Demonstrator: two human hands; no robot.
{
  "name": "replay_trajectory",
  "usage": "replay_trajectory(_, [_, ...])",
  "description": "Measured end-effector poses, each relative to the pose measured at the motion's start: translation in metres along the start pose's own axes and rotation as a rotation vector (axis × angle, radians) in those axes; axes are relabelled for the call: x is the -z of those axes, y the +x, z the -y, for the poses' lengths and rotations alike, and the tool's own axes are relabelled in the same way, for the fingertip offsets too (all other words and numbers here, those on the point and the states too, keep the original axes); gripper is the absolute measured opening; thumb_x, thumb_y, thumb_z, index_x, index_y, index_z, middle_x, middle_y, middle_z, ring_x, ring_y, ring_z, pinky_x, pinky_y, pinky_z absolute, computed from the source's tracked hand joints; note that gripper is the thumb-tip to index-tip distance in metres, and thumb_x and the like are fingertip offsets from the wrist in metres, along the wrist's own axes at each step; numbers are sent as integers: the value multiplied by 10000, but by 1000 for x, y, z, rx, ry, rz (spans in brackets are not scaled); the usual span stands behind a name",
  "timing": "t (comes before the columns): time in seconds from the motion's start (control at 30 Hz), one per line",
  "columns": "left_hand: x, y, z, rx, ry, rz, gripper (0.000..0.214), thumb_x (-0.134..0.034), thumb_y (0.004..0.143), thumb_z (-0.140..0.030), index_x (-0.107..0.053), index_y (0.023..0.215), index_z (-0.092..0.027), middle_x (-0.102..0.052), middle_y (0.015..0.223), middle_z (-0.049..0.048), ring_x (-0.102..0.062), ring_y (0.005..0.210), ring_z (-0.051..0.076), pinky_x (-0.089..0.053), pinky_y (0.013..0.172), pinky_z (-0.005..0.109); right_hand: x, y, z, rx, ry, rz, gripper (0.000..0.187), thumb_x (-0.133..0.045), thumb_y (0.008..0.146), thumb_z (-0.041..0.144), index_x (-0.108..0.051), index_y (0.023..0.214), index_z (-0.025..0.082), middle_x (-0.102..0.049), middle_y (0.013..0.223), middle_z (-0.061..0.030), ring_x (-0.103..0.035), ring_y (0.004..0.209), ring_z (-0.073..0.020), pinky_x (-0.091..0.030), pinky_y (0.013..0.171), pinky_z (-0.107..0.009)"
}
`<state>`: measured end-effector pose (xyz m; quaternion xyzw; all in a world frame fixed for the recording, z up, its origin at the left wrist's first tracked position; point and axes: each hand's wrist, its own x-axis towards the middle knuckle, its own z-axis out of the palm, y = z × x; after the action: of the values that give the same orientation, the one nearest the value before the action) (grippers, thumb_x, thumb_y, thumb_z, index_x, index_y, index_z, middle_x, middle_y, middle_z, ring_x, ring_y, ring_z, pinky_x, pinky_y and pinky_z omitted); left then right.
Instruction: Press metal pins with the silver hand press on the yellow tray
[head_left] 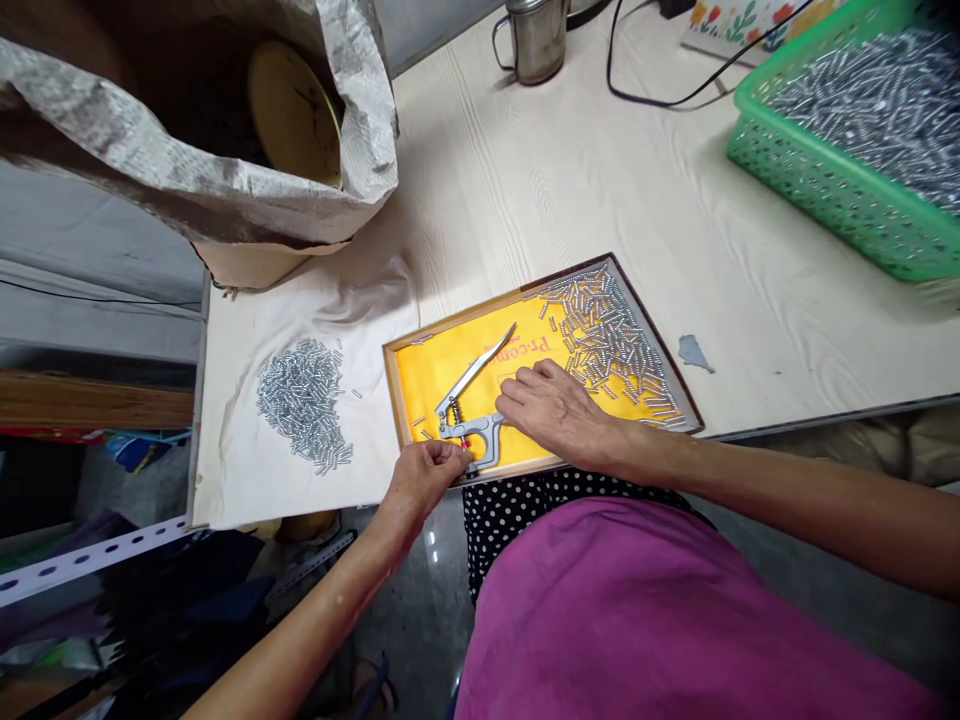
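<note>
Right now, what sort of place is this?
Probably a small home workshop doing piecework: a green plastic basket heaped with small metal pins, a yellow-lined shallow tray with more pins and silver hand pliers, and a grey woven sack by the pale wooden table.

Tool is noted as bare glossy metal – pins likewise. Tray is framed in wood, lined matt yellow. Cloth white, creased. Basket – glossy green plastic. Table pale wood grain, matt. Sack coarse woven.

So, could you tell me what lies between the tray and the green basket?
Mostly bare tabletop, seen in the head view, with one grey scrap.
</note>
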<state>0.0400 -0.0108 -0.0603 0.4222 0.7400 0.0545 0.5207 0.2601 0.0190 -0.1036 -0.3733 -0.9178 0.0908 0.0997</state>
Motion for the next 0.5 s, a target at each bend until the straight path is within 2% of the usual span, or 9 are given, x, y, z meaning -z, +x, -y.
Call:
replay_trajectory(0.27, [2, -1, -4, 11, -64, 44, 432, -780, 552, -542, -665, 645, -136, -552, 557, -20, -424, 531, 96, -274, 531, 232, 4, 1, 1, -17, 22, 42, 135, -498, 979, 129, -617, 962, 190, -649, 941, -50, -487, 886, -210, -248, 778, -368])
replay_trajectory(0.4, [1, 0, -4, 19, -63, 50, 446, -770, 548, -554, -666, 654, -133, -553, 560, -15, -419, 534, 98, -269, 537, 235, 6, 10, -13, -33, 107, 14, 136, -507, 1012, 281, -613, 1004, 195, -631, 1017, -54, -504, 887, -206, -278, 773, -362])
replay_trajectory(0.5, [2, 1, -1, 14, -45, 51, 452, -758, 557, -576, -649, 638, -146, -546, 558, -13, -415, 530, 103, -268, 538, 242, 11, 24, -30, -25, 49, -26, 157, -501, 992, 225, -600, 1113, 207, -607, 1122, -78, -495, 936, -233, -301, 754, -368])
